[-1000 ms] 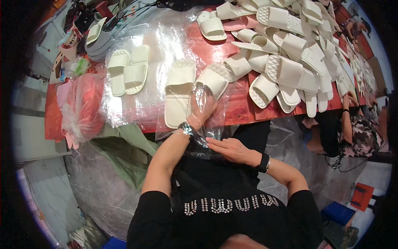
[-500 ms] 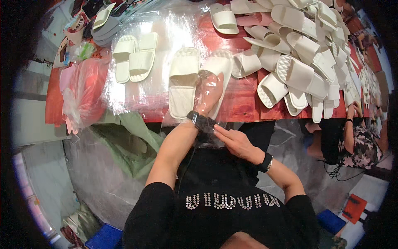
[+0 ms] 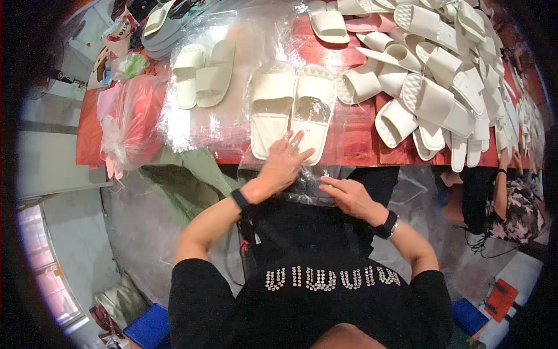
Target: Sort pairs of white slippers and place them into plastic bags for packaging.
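A pair of white slippers (image 3: 273, 87) lies side by side inside a clear plastic bag (image 3: 314, 189) at the table's near edge. My left hand (image 3: 279, 166) rests over the heel ends with its fingers spread, gripping nothing. Just right of it, my right hand (image 3: 356, 198) pinches the bag's open end, which hangs over the edge. To the left, another white pair (image 3: 215, 81) sits on clear plastic sheets (image 3: 238, 52), one slipper overlapping the other.
A large heap of white slippers (image 3: 436, 99) covers the right of the red table (image 3: 354, 148). Left stands a pink plastic bag (image 3: 136, 122), with grey slippers (image 3: 165, 38) behind. Green sacking (image 3: 192, 180) hangs below the edge. Another person's arm (image 3: 501, 180) reaches in at the far right.
My left hand has come out of the bag and now lies over the heels. The right slipper has straightened beside the left one. My right hand stays at the bag's open end.
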### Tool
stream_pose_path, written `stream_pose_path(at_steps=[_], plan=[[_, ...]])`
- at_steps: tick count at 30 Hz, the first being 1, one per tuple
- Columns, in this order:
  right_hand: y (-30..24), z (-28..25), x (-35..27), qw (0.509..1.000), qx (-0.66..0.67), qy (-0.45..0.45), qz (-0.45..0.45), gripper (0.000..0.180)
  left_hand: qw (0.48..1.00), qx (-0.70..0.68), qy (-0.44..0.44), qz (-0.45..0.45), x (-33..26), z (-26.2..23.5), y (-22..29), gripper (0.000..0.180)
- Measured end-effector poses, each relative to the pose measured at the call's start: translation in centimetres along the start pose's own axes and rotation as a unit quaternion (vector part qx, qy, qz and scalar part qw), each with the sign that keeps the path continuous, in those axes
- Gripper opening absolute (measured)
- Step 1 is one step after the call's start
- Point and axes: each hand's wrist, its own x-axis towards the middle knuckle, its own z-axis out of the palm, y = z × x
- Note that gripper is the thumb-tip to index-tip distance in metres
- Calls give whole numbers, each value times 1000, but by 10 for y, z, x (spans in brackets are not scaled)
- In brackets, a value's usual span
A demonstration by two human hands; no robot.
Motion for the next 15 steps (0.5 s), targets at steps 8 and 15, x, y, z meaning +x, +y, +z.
stream_pose_path(at_steps=[8, 15], plan=[[24, -12, 8, 997, -46, -57, -9, 25, 923, -165, -90, -335, -104, -76, -40, 35], [36, 1, 28, 962, -259, -85, -23, 59, 974, 203, -99, -20, -84, -60, -78, 62]])
